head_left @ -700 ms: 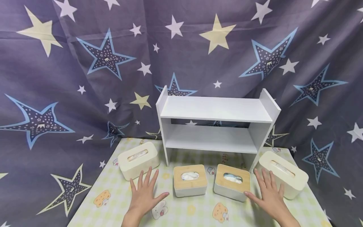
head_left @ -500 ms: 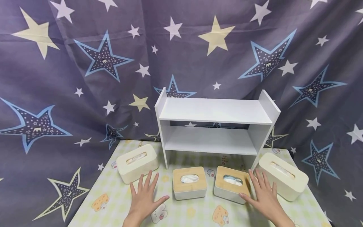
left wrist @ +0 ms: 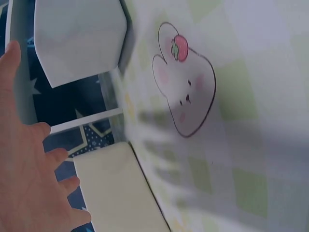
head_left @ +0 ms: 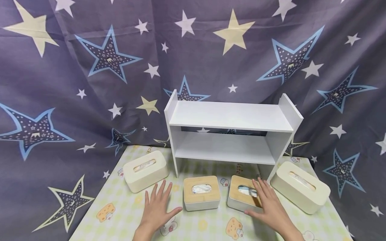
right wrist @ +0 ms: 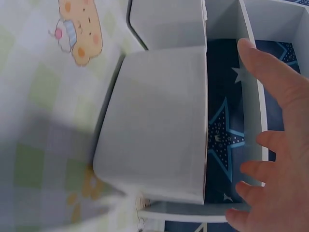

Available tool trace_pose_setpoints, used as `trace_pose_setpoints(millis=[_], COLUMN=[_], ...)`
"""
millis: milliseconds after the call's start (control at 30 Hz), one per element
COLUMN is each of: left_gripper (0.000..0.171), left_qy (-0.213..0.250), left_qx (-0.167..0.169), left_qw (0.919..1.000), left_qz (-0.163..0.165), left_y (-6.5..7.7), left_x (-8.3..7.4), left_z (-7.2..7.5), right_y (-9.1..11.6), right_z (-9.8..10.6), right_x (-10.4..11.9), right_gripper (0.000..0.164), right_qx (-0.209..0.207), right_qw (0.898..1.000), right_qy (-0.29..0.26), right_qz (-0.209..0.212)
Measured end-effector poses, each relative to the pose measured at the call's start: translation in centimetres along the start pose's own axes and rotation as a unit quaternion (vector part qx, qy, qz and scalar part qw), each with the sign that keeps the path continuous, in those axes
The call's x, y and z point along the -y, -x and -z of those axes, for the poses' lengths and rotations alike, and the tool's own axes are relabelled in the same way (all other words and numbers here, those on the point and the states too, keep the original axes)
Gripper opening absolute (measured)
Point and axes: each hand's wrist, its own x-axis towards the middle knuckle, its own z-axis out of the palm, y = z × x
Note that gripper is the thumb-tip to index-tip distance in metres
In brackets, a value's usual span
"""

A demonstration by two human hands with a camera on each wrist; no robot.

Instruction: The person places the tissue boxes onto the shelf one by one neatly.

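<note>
My left hand (head_left: 156,211) hovers over the tablecloth with its fingers spread and holds nothing. Ahead of it on the left lies a cream tissue box (head_left: 146,171); a tissue box with a wooden lid (head_left: 202,193) stands to its right. My right hand (head_left: 269,208), fingers spread, is over the right end of a second wood-lidded tissue box (head_left: 241,196) and hides part of it. In the right wrist view the white side of that box (right wrist: 154,125) fills the middle, with the fingers above it. Another cream tissue box (head_left: 300,187) sits to the right.
A white two-tier shelf (head_left: 229,115) stands at the back of the table, behind the boxes. A checked cloth with cartoon prints (head_left: 120,214) covers the table. A purple star-patterned curtain (head_left: 199,50) hangs behind and on both sides.
My right hand has moved left, from between the right cream box and the wood-lidded box to over the wood-lidded one. The left hand has shifted slightly right. The boxes stay in place.
</note>
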Motion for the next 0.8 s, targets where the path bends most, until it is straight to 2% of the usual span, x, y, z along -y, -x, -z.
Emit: trace_pose_setpoints(millis=[267,467,633,800], left_gripper=[0.097,0.098,0.099,0.1], left_qy=[0.011,0.041,0.083,0.14], left_qx=[0.002,0.0,0.013,0.026], left_qw=[0.9997,0.9988,0.9964,0.9893], left_qz=[-0.019,-0.028,-0.009,0.031], left_y=[-0.6,-0.5,-0.2,-0.2], left_x=[-1.2,-1.8,-2.4,-3.1], left_z=[-0.3,-0.9,-1.3,-1.8], right_y=[-0.8,-1.2,-1.6,-2.0], right_z=[-1.2,-2.4,-3.3,-4.3], right_x=[1.6,2.7,4.0,5.0], right_gripper=[0.103,0.102,0.099,0.095], right_qx=[-0.002,-0.003,-0.005,-0.015], right_qw=[1.0,0.999,0.997,0.996], right_qy=[-0.018,-0.048,-0.071,-0.09], right_qz=[0.003,-0.001,0.003,0.011])
